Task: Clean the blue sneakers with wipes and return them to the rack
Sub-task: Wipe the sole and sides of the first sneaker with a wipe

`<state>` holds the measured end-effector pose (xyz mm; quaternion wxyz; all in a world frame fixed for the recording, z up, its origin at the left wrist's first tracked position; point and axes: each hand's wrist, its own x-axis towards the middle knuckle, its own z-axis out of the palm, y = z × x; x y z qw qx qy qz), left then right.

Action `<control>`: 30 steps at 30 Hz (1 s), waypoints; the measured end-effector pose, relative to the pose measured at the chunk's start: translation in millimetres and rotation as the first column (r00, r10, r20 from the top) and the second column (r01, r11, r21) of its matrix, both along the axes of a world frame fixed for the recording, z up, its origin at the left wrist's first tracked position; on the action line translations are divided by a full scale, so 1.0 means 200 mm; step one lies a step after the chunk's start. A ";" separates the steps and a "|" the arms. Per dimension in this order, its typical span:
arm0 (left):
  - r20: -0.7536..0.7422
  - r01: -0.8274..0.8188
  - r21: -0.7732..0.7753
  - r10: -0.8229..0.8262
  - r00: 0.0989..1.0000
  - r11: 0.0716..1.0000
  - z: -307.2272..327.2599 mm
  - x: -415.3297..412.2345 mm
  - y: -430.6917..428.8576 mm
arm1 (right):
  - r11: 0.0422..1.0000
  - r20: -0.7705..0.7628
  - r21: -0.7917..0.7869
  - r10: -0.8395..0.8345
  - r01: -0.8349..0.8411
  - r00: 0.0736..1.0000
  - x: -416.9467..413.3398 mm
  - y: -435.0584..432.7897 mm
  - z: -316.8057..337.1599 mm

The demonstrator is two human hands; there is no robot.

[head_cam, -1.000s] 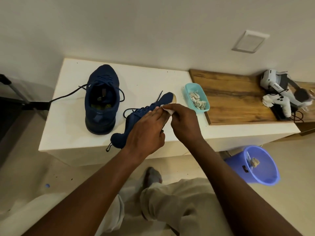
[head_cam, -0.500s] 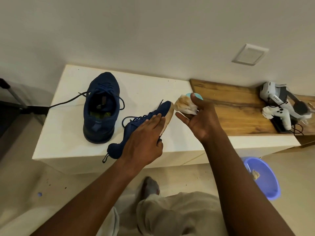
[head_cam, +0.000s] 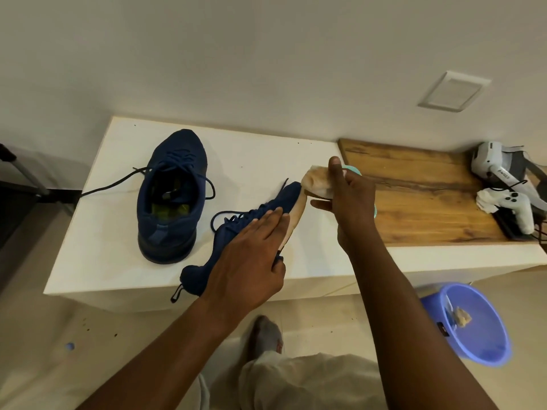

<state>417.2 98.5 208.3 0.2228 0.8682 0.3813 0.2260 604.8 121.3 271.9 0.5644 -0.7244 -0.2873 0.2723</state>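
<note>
Progress: approx mid-task, I'd judge. L hand (head_cam: 251, 255) grips the tilted sneaker (head_cam: 288, 193) at the front edge of the white table (head_cam: 103, 232), fingers flat over the upper, thumb under. R hand (head_cam: 352, 202) pinches a browned wipe (head_cam: 318, 182) just off its toe, so sole wiping is underway. Other sneaker (head_cam: 171, 196) stands upright beside it; whether it's cleaned can't be told. No rack in view; both returns remain.

My dark blue sneaker (head_cam: 285, 195) is matt knit cloth, the stained white wipe (head_cam: 318, 181) soft, the brown wooden board (head_cam: 414, 187) smooth.
</note>
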 end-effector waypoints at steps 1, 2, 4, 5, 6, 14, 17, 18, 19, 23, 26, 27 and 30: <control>-0.004 -0.003 -0.004 0.003 1.000 1.000 0.00 0.00 0.00 | 1.000 -0.125 0.001 0.002 -0.002 0.992 0.00 -0.01 0.01; -0.008 -0.004 -0.008 0.004 1.000 1.000 0.00 0.00 0.00 | 0.999 -0.222 0.008 0.033 -0.032 0.974 0.00 -0.01 0.02; -0.011 0.001 -0.007 -0.001 1.000 1.000 0.00 0.00 0.00 | 0.992 -0.323 0.037 0.125 -0.120 0.938 0.00 -0.03 0.03; -0.010 0.003 -0.003 -0.003 1.000 1.000 0.00 0.00 0.00 | 0.990 -0.341 0.040 0.142 -0.137 0.929 0.00 -0.03 0.02; -0.010 0.004 -0.001 -0.004 1.000 1.000 0.00 0.00 0.00 | 0.990 -0.352 0.038 0.140 -0.135 0.926 -0.01 -0.03 0.02; -0.019 0.006 -0.007 -0.007 1.000 1.000 0.00 0.00 0.00 | 0.996 -0.261 0.043 0.089 -0.080 0.961 0.04 -0.01 -0.01; -0.021 0.007 0.009 -0.006 1.000 1.000 -0.01 0.00 0.00 | 0.998 0.273 -0.046 0.050 -0.039 0.961 0.09 0.01 -0.03; -0.024 0.005 0.016 -0.004 1.000 1.000 -0.01 0.01 0.00 | 0.997 0.423 -0.055 0.077 -0.059 0.903 0.09 0.02 -0.04; -0.027 0.003 0.020 -0.003 1.000 1.000 -0.01 0.01 0.00 | 0.993 0.531 -0.070 0.116 -0.093 0.839 0.07 0.02 -0.05; -0.031 0.012 0.028 -0.011 0.999 1.000 0.00 0.01 -0.01 | 0.934 0.654 -0.271 0.357 -0.234 0.667 0.03 0.07 -0.13; -0.031 0.016 0.031 -0.015 0.999 0.999 0.01 0.01 -0.01 | 0.889 0.639 -0.378 0.452 -0.258 0.622 0.01 0.08 -0.12; -0.032 0.011 0.029 -0.010 0.999 1.000 0.01 0.01 -0.01 | 0.880 0.649 -0.395 0.471 -0.264 0.598 0.00 0.08 -0.10; -0.033 -0.007 0.018 0.008 0.999 1.000 0.02 0.00 -0.01 | 0.865 0.664 -0.412 0.500 -0.286 0.555 -0.06 0.02 -0.07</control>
